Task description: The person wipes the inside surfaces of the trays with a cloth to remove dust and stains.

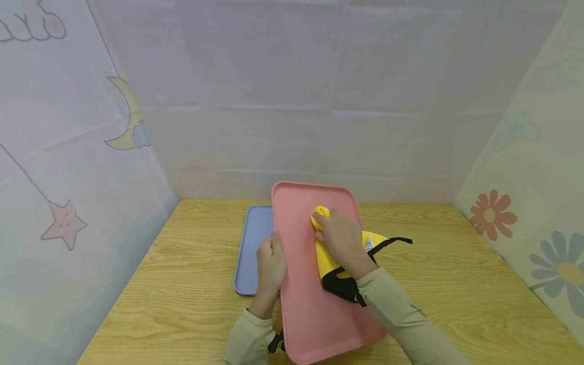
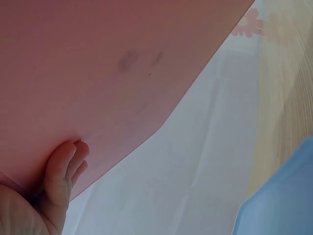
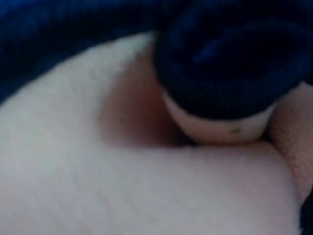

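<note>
Star (image 1: 64, 225): showing on the left wall, well apart from the hands.
Table (image 1: 182, 274): spreading under everything, wood-grained.
Blue tray (image 1: 252, 248): lying flat on the table, its right side disappearing behind the pink one.
Left hand (image 1: 271, 263): gripping the pink tray's left rim, fingers bending against its underside in the left wrist view.
Black strip (image 1: 275, 342): peeping out beside the left sleeve (image 1: 251, 339); whether it is belonging to something larger, I cannot tell.
Pink tray (image 1: 298, 304): tilting above the table; probably handling light and stiff, its smooth face letting cloth slide. The long rim is offering the best hold.
Cloth (image 1: 326, 261): resting on the pink tray, yellow with black parts; looking soft, light and hard to damage. The bunched end is giving the firmest hold; the strap (image 1: 397, 240) is sticking out past the right rim, perhaps risking a snag.
Right hand (image 1: 342, 238): grasping the cloth's bunched end; the right wrist view is blurring too much to help.
Right sleeve (image 1: 401, 314): crossing the tray's right edge, blocking that side.
Red flower (image 1: 493, 215): showing on the right wall.
</note>
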### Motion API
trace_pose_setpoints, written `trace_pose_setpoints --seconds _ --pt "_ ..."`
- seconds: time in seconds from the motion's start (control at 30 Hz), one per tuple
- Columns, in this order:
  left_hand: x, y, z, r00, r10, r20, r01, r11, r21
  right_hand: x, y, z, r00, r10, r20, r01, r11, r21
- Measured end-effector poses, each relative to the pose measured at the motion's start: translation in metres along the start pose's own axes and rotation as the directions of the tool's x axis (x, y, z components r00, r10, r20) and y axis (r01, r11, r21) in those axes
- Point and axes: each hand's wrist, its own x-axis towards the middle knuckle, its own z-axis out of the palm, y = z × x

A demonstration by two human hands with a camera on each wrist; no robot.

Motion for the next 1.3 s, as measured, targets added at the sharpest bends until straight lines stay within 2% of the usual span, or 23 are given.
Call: trace_pose_setpoints --seconds 0.23,0.47,0.7,0.87,1.3 --pt "0.001 0.001 -0.002 1.000 0.003 0.000 -0.003 1.000 0.004 0.001 0.017 0.009 0.994 0.095 0.051 -0.095 0.995 -0.012" --pt "0.002 0.001 -0.004 1.000 0.000 0.010 0.000 1.000 0.016 0.001 0.035 0.022 0.986 0.145 0.078 -0.145 0.989 0.000" --pt "0.003 0.002 -0.005 1.000 0.004 0.000 -0.004 0.999 0.034 0.003 0.050 0.028 0.969 0.201 0.142 -0.204 0.979 0.005" --pt "0.002 0.002 -0.006 1.000 0.010 0.018 -0.011 1.000 0.025 0.002 0.057 0.031 0.956 0.237 0.176 -0.239 0.971 -0.009" --pt "0.004 0.001 -0.005 1.000 0.013 0.012 -0.014 1.000 0.027 0.002 0.056 0.036 0.970 0.221 0.101 -0.223 0.975 0.008"
